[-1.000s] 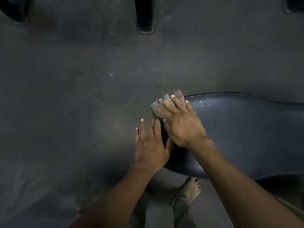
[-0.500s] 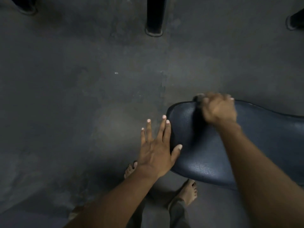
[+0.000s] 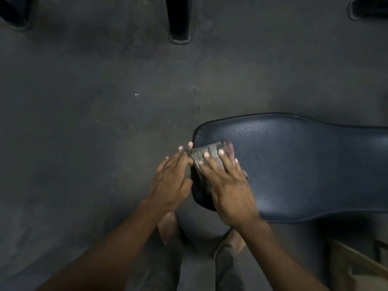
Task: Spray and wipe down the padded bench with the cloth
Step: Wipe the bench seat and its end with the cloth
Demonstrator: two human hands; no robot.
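The padded bench [image 3: 298,164] is dark blue vinyl, its rounded end reaching to mid-frame from the right. A grey cloth with a reddish patch [image 3: 212,153] lies on the bench's left end. My right hand [image 3: 226,183] presses flat on the cloth with fingers spread, covering most of it. My left hand [image 3: 171,179] rests flat against the bench's left edge, fingers extended, its fingertips touching the cloth's corner. No spray bottle is in view.
Dark grey floor [image 3: 94,122] surrounds the bench. A black post base [image 3: 179,19] stands at the top centre, others at the top left [image 3: 12,15] and top right [image 3: 369,7]. My bare feet [image 3: 168,225] stand below the bench end. A tan object [image 3: 357,263] sits at the lower right.
My right hand has swept back from the bench's far edge to its left near end, cloth flat under the palm again. My left hand stays at the bench's edge.
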